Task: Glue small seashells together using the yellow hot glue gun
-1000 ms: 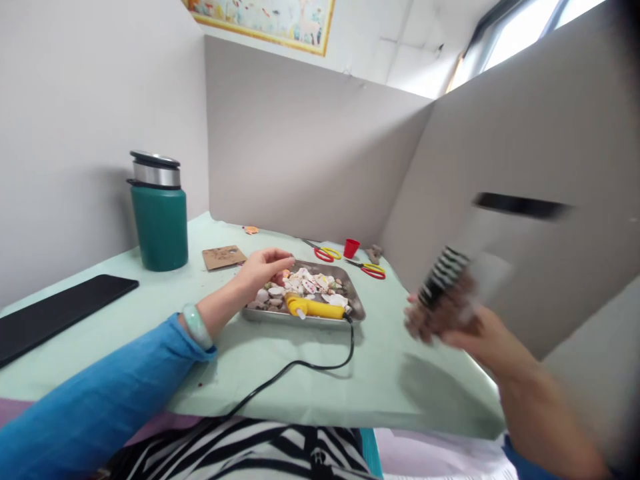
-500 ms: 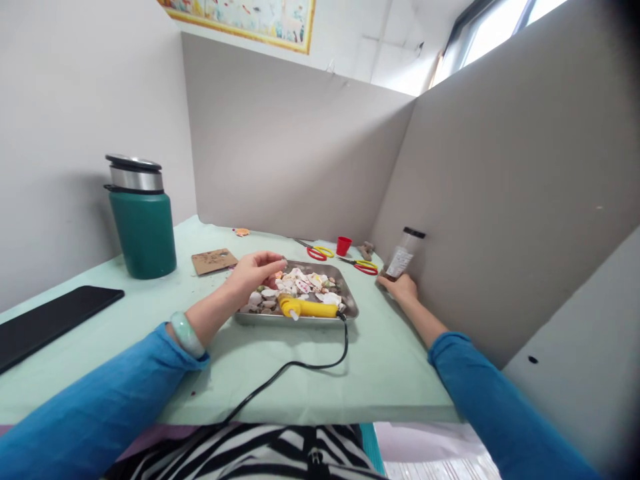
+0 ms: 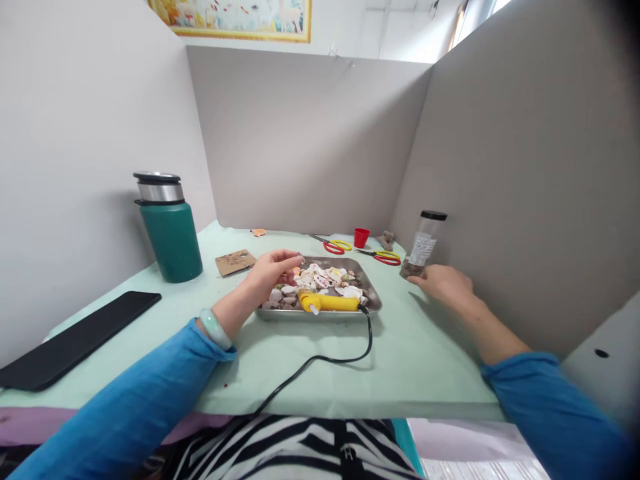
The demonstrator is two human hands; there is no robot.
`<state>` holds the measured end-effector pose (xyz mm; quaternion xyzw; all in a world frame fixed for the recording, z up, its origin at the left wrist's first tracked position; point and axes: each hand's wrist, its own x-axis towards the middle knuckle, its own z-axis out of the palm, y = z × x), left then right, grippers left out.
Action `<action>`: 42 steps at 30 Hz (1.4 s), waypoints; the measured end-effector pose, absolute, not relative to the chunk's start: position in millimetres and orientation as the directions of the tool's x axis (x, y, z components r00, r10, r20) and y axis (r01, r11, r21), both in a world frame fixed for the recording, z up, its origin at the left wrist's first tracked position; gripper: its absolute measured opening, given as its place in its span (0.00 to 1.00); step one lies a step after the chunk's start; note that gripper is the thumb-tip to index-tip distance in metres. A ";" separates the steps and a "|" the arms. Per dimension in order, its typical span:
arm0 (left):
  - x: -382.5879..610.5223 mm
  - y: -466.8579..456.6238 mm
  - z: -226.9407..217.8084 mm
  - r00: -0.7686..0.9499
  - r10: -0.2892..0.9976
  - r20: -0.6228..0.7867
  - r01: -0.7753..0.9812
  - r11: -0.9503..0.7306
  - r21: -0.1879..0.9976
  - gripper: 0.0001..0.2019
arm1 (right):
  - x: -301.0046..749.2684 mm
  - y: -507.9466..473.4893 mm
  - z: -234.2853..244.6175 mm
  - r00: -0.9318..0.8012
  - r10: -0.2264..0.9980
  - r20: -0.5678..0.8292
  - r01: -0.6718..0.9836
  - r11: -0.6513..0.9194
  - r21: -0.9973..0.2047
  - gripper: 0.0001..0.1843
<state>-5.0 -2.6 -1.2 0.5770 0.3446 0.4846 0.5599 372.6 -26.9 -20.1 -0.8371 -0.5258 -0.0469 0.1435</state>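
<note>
My left hand (image 3: 274, 275) hovers over the left side of a metal tray (image 3: 376, 305), thumb and fingers pinched. A small greyish piece (image 3: 301, 261) shows at the fingertips, too small to name. In the tray lie white shells (image 3: 327, 275) and grey pebbles (image 3: 283, 297). A yellow hot glue gun (image 3: 333, 303) rests across its front rim, nozzle towards me. On the right, my right hand (image 3: 445, 285) is low beside a clear jar (image 3: 423, 248) with a black lid, a white label and brownish contents at its bottom. That hand's fingers are mostly hidden.
A black cord (image 3: 320, 359) runs from the glue gun over the table's front edge. Behind the tray are two scissors (image 3: 337, 247) (image 3: 386, 258) and a red cup (image 3: 361, 237). Leftward are a brown card (image 3: 235, 263), a green bottle (image 3: 173, 243) and a black flat object (image 3: 83, 337). Grey partitions (image 3: 310, 140) enclose the table.
The view has shifted, moving the table's things rightward in the picture. My right hand has come round from the jar's base to its near right side. My left hand keeps its pinch over the tray.
</note>
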 end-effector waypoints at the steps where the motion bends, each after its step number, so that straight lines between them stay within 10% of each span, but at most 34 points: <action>1: -6.3 -0.5 0.3 0.312 0.939 0.142 -0.160 -0.096 0.982 0.16 | 364.8 -30.2 -14.4 0.401 0.895 0.197 0.914 -0.376 -0.155 0.18; 11: -4.1 13.9 21.7 0.482 0.872 0.082 -0.133 -0.020 0.991 0.15 | 217.7 -42.2 39.7 -0.325 0.869 0.375 0.822 0.455 -0.342 0.11; 23: 7.2 56.5 26.9 0.426 0.901 0.079 -0.053 -0.062 0.997 0.13 | 178.5 28.1 48.5 -0.207 0.862 0.463 0.897 0.356 -0.261 0.09; 32: 4.4 130.9 14.5 0.383 0.908 0.171 -0.060 -0.160 0.985 0.11 | 182.4 34.0 72.6 -0.440 0.842 -0.312 0.895 0.384 -0.226 0.19; 42: 3.9 166.1 11.4 0.351 0.926 0.141 -0.145 -0.095 0.985 0.15 | 151.5 127.3 95.5 -0.198 0.978 -0.063 0.961 0.181 -0.207 0.14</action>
